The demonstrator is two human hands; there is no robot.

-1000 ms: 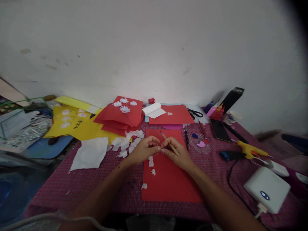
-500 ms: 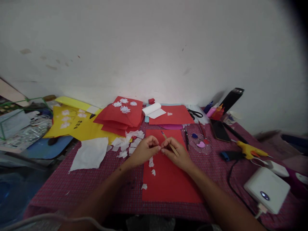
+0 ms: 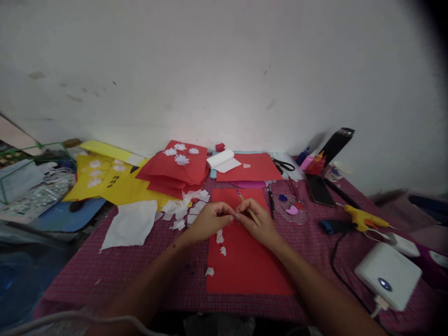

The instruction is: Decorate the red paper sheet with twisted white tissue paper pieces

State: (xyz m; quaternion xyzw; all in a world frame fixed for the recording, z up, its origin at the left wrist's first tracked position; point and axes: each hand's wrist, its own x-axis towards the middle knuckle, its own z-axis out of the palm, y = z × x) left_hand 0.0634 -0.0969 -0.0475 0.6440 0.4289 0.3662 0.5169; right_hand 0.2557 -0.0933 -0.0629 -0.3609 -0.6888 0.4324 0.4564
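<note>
My left hand [image 3: 216, 218] and my right hand [image 3: 258, 221] meet fingertip to fingertip over the red paper sheet [image 3: 252, 270]. Both pinch there; what is between the tips is too small to make out. A light wooden stick with a dark tip [image 3: 252, 217], like a pencil or brush, lies across my right hand, its tip pointing away from me. Crumpled white paper bits [image 3: 219, 237] rest along the sheet's left side. Torn white paper pieces [image 3: 180, 208] are scattered left of my left hand.
At the back lie folded red papers [image 3: 175, 172] with white flowers, a white paper roll [image 3: 220, 159] and scissors [image 3: 284, 165]. To the right are a paint dish [image 3: 292, 211], phone [image 3: 320, 190], black flask [image 3: 338, 145], yellow glue gun [image 3: 364, 218] and white power bank [image 3: 388, 276]. A white sheet [image 3: 130, 224] lies left.
Both hands stay together over the red sheet, with only a slight shift of the fingers. The wooden stick has tilted a little. Nothing else has moved.
</note>
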